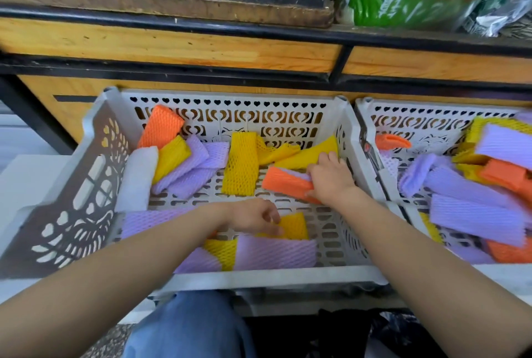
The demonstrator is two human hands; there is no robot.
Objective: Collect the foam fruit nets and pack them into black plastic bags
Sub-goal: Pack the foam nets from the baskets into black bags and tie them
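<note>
Well, from the head view, the right grip (328, 180) is clenched round the end of an orange net (283, 183) by the right wall of the left crate (259, 274), with a lilac net's edge (298, 175) showing just behind it. The left grip (254, 218) is curled, thumb and fingers pinching a yellow net (295, 226) that lies on the crate floor near the front. This crate holds two orange nets, the second orange net (159, 129) propped in the far left corner. It also holds six yellow, as far as I can tell, and one white net (138, 182). The overlapping lilac ones I cannot count surely. The right crate (417, 116), touching it, holds more nets. A black plastic bag (388, 334) lies below, beside the person's knee (190, 326).
</note>
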